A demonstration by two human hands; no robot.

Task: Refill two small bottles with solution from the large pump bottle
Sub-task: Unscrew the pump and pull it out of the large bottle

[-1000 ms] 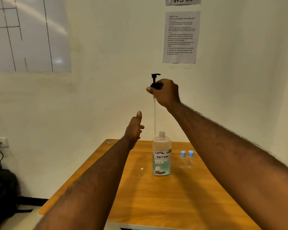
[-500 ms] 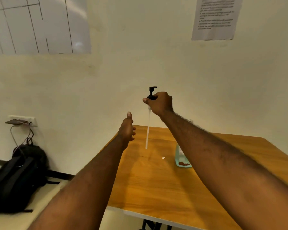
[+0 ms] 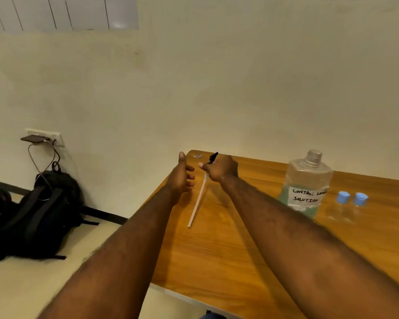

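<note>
Near the middle of the frame, the right hand (image 3: 221, 168) grips the black pump top (image 3: 213, 157), its thin tube (image 3: 197, 201) hanging down. The left hand (image 3: 182, 178) is open and empty. The big bottle (image 3: 308, 183) at right looks heavy and smooth; grab its wide middle.

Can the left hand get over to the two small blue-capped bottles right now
Probably not easily. The empty left hand is at the table's left end, and the right hand, its forearm and the large clear pump bottle lie between it and the two small blue-capped bottles.
</note>
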